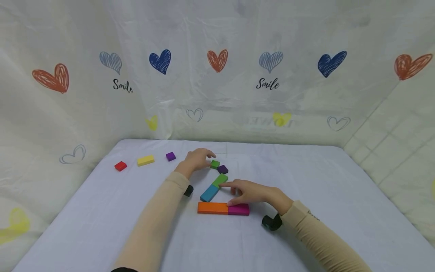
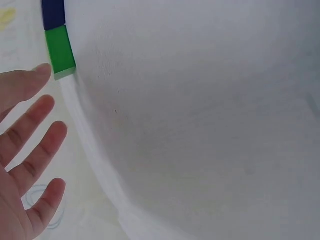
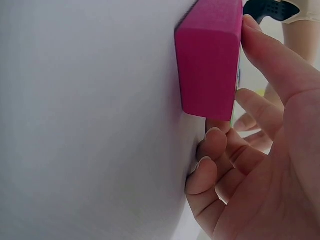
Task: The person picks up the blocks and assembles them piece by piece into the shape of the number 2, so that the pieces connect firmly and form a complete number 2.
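Observation:
On the white cloth, my left hand [image 1: 198, 158] is just left of a small green block [image 1: 215, 164], fingers spread and holding nothing. In the left wrist view its thumb lies close to the green block [image 2: 60, 49]; whether they touch I cannot tell. A dark purple block [image 1: 222, 169] adjoins it. Below, a lime green block [image 1: 221, 179] and a blue block [image 1: 209, 193] form a slanted bar. My right hand [image 1: 253, 192] reaches its index finger to the lime block, its thumb touching the magenta block [image 1: 239, 209], which lies end to end with an orange block [image 1: 212, 208].
Farther left on the cloth lie a red block [image 1: 120, 166], a yellow block [image 1: 145, 160] and a purple block [image 1: 171, 156]. Black wrist cameras [image 1: 272, 222] hang under both wrists. A curtain [image 1: 238, 132] printed with hearts stands behind the table.

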A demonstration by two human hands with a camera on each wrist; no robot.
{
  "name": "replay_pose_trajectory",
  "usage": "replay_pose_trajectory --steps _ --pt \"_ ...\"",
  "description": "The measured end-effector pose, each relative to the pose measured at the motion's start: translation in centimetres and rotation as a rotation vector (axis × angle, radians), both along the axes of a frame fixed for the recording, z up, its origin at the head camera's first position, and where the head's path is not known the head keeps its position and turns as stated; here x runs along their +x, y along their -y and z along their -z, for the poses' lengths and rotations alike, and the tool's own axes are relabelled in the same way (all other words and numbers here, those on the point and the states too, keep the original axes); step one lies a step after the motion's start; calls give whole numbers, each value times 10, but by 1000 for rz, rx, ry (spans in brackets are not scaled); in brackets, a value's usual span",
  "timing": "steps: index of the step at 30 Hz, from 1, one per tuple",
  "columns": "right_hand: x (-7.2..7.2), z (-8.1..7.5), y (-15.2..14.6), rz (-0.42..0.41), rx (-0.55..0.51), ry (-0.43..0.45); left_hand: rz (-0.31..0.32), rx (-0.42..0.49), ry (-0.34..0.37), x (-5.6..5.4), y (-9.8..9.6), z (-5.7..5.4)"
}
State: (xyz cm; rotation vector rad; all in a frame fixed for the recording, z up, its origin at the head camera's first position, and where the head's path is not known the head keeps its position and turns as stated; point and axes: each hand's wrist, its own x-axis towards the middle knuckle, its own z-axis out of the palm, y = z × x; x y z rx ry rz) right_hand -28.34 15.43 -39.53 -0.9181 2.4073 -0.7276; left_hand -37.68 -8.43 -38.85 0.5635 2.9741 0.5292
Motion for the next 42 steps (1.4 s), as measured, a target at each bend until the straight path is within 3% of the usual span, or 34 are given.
replay_pose_trajectory --steps 15,26,34,42 --pt "0 0 -1 -1 -3 -10 26 85 -69 9 12 -8" --pt "2 0 -2 0 9 -13 26 117 -83 13 47 -11" --pt "2 -5 -1 15 10 -9 -57 112 -103 17 75 -12" --pt "-17 0 -6 69 -43 9 -92 154 -114 19 108 -6"
